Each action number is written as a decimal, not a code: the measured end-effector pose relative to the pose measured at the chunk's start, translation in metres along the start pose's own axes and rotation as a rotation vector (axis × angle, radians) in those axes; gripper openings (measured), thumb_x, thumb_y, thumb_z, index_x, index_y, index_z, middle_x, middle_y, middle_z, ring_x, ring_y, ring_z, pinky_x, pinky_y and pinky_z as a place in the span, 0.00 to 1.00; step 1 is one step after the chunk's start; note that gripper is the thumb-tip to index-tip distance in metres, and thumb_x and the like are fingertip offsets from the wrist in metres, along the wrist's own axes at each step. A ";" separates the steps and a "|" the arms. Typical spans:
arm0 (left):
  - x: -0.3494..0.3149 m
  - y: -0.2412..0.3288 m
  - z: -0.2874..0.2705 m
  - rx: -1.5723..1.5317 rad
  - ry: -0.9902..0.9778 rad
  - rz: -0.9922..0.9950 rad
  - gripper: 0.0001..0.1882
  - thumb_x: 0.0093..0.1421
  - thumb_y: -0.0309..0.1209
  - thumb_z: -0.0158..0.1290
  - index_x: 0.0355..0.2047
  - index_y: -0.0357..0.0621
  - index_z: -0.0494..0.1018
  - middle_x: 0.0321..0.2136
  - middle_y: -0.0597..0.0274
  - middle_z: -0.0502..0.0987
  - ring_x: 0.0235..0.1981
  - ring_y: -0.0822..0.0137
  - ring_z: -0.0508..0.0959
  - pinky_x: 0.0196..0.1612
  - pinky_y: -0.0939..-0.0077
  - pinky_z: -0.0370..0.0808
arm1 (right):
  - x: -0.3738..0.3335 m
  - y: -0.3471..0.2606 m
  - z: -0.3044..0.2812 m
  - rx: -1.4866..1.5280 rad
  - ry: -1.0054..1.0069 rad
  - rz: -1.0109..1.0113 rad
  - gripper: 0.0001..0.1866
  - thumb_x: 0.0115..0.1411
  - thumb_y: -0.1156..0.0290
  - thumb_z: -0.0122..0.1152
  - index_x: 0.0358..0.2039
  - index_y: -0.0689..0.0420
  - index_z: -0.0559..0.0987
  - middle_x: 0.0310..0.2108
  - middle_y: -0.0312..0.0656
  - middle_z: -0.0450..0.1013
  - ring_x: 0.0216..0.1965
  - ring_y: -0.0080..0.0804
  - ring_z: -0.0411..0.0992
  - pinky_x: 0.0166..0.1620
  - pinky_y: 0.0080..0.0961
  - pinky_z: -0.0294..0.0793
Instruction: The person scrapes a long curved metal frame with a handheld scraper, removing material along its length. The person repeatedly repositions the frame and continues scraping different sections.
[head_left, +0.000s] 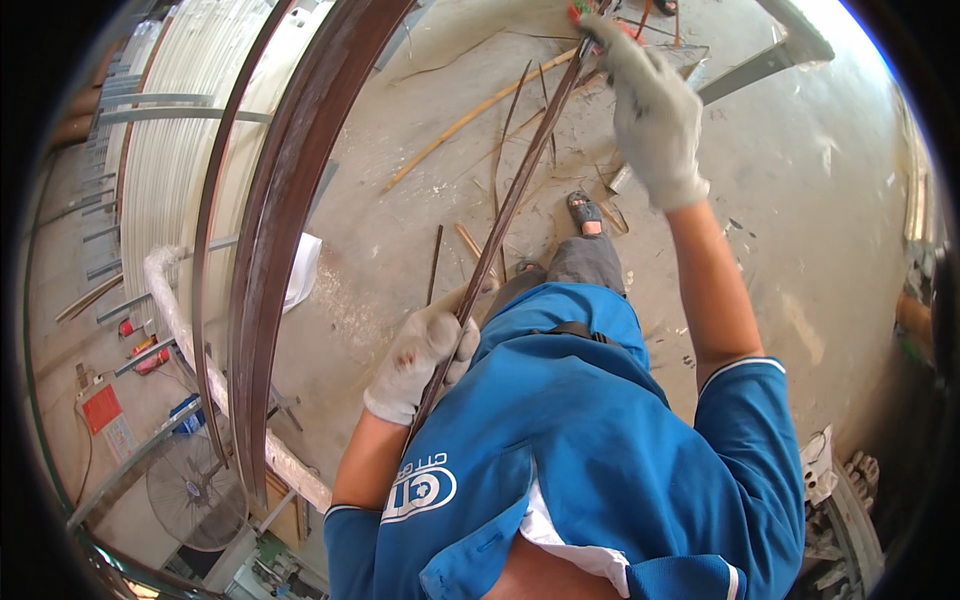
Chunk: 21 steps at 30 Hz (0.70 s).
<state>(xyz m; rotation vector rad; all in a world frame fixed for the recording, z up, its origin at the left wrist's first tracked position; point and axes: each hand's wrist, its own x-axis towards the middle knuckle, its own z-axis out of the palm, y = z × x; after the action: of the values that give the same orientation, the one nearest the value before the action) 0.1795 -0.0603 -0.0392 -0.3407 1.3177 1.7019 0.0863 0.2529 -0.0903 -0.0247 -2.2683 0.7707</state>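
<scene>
A long, narrow dark-brown strip (515,195) slants across the view from my chest up to the far right. Closed around its near part is my left hand (425,355), in a stained white work glove, close to my blue shirt. My right hand (655,115), gloved too, reaches far forward on the stretched arm. Its darkened fingertips meet the strip near its far end; the underside of that grip is hidden. Left of me, wide brown profiles (290,200) lie lengthwise on a rack, beside a thinner brown profile (215,190).
White lengths (180,150) are stacked on metal rack arms (185,115) at the left. A fan (195,495) stands at the lower left. Loose strips and a yellowish curved strip (455,125) litter the floor ahead. A grey metal bar (750,75) juts in at the far right.
</scene>
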 end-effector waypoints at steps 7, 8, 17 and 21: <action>0.006 -0.002 -0.005 0.062 -0.037 -0.062 0.36 0.71 0.57 0.45 0.64 0.38 0.64 0.20 0.70 0.67 0.14 0.80 0.65 0.17 0.84 0.60 | -0.050 -0.036 0.006 -0.148 -0.118 -0.175 0.30 0.56 0.78 0.54 0.59 0.40 0.77 0.34 0.37 0.76 0.35 0.36 0.76 0.35 0.33 0.76; 0.007 -0.002 -0.007 0.052 -0.054 -0.038 0.35 0.71 0.55 0.44 0.65 0.39 0.64 0.20 0.70 0.67 0.14 0.80 0.65 0.17 0.84 0.60 | -0.062 -0.051 0.002 -0.121 -0.135 -0.194 0.30 0.55 0.76 0.55 0.60 0.40 0.76 0.33 0.36 0.75 0.35 0.35 0.76 0.32 0.34 0.75; 0.011 -0.010 -0.005 0.041 -0.079 0.119 0.27 0.73 0.49 0.46 0.60 0.40 0.72 0.19 0.75 0.65 0.13 0.82 0.60 0.15 0.83 0.56 | -0.133 -0.148 -0.041 0.393 -0.681 -0.549 0.21 0.54 0.67 0.61 0.51 0.45 0.80 0.32 0.35 0.75 0.31 0.31 0.75 0.29 0.29 0.77; 0.010 -0.010 -0.006 0.025 -0.069 0.039 0.27 0.73 0.50 0.47 0.59 0.41 0.72 0.18 0.75 0.64 0.13 0.81 0.60 0.15 0.83 0.56 | -0.097 -0.084 -0.042 0.585 -0.377 0.209 0.16 0.61 0.81 0.56 0.49 0.58 0.80 0.41 0.41 0.79 0.43 0.32 0.78 0.47 0.29 0.77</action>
<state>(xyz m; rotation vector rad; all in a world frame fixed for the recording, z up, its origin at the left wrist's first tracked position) 0.1798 -0.0605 -0.0544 -0.2407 1.3013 1.7134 0.2013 0.1831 -0.0836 0.1741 -2.3120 1.6411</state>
